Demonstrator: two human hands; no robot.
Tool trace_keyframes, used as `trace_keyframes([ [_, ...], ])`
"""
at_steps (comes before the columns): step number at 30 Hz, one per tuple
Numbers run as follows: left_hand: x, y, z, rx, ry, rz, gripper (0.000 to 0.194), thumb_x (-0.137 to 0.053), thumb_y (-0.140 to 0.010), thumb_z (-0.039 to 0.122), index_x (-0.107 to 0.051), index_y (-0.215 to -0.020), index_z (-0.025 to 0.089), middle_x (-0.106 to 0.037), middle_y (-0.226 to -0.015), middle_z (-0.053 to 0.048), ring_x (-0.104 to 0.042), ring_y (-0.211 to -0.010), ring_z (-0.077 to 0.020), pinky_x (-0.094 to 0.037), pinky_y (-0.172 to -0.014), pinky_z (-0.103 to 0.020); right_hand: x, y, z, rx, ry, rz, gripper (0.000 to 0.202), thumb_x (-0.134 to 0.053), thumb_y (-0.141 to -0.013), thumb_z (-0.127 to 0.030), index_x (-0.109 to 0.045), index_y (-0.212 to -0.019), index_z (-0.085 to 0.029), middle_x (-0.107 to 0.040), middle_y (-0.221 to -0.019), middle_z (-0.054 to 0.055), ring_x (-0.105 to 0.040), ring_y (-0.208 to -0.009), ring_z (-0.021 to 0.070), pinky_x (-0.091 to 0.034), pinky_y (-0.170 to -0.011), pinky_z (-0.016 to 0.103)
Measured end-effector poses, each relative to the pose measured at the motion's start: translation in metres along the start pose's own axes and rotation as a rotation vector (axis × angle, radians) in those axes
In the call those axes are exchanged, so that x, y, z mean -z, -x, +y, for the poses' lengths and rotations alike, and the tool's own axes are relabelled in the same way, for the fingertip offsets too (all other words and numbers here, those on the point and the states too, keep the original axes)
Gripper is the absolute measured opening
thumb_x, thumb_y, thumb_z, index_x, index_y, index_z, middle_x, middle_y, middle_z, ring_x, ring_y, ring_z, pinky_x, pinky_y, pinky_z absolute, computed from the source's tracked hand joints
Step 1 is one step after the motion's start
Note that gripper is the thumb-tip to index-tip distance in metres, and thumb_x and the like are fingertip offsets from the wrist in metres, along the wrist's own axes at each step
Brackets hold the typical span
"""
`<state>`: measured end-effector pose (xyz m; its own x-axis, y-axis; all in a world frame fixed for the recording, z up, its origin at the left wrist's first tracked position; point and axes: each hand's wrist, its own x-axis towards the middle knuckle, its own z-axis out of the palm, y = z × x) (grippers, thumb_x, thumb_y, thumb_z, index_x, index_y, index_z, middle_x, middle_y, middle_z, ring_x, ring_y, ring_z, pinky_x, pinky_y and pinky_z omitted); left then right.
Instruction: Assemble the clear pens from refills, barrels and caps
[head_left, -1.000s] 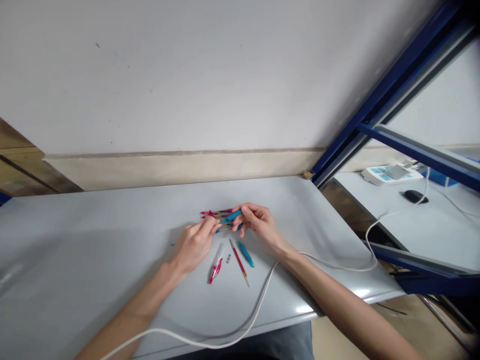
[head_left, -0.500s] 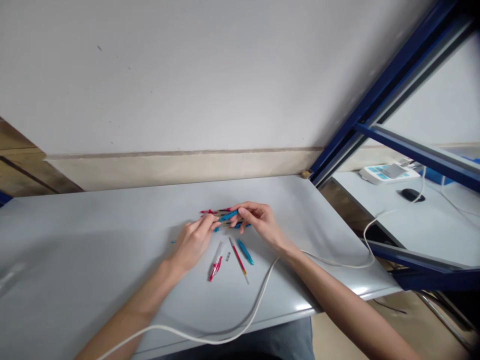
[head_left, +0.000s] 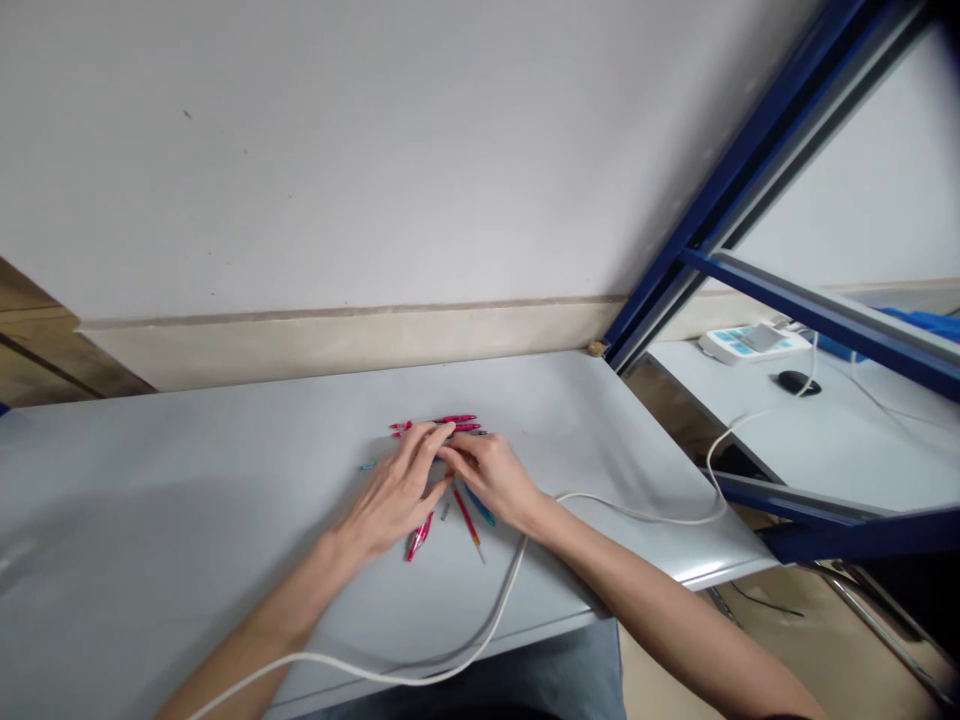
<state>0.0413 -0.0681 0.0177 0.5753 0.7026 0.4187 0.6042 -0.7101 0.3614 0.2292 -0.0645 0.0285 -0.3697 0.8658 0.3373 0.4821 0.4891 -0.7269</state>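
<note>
My left hand [head_left: 397, 487] arches over the pens with its fingers stretched out and the thumb apart. Against its fingertips is my right hand [head_left: 496, 478], fingers curled in a pinch; what they hold is hidden, with only a trace of blue between the hands. Behind the fingers lie pink-red pens [head_left: 457, 418], partly covered. Nearer me are a clear and pink pen barrel [head_left: 420, 540], a small grey piece [head_left: 445, 512], a red refill [head_left: 468, 520] and a teal barrel [head_left: 481, 508] partly under my right hand. A light blue tip [head_left: 366, 467] sticks out left of my left hand.
A white cable [head_left: 517, 570] crosses the grey table [head_left: 187, 500] and passes by my right wrist. The wall stands behind the table, and a blue metal frame [head_left: 675, 250] at its right. Beyond are a black mouse [head_left: 798, 382] and a white device [head_left: 750, 343].
Both hands have come closer together and lower over the pens. The blue pen held between them is now mostly hidden. My left fingers have spread. The view has shifted slightly.
</note>
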Motion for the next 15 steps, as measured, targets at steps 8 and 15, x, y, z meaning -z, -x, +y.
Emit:
trace_keyframes([
  [8,0.006,0.001,-0.001,-0.101,-0.070,0.016,0.080,-0.035,-0.089,-0.005,-0.019,-0.158,0.031,-0.047,-0.145,-0.012,-0.053,-0.132,-0.0251,-0.051,-0.105,-0.041,0.005,-0.002,0.002,-0.093,-0.096,0.037,0.041,-0.041,-0.105,-0.039,-0.061,-0.075,-0.019,-0.052,-0.057,0.000,-0.043,-0.053,0.0137,-0.033,-0.054,0.025],
  [15,0.018,-0.004,-0.020,0.021,-0.356,0.192,0.030,-0.054,-0.098,0.019,-0.057,-0.127,0.021,-0.074,-0.101,-0.007,-0.071,-0.084,-0.0245,-0.053,-0.072,-0.034,0.012,-0.003,0.000,-0.031,-0.221,0.094,0.017,-0.053,-0.101,-0.032,-0.066,-0.100,-0.020,-0.067,-0.089,0.004,-0.058,-0.077,0.0171,-0.042,-0.069,0.027],
])
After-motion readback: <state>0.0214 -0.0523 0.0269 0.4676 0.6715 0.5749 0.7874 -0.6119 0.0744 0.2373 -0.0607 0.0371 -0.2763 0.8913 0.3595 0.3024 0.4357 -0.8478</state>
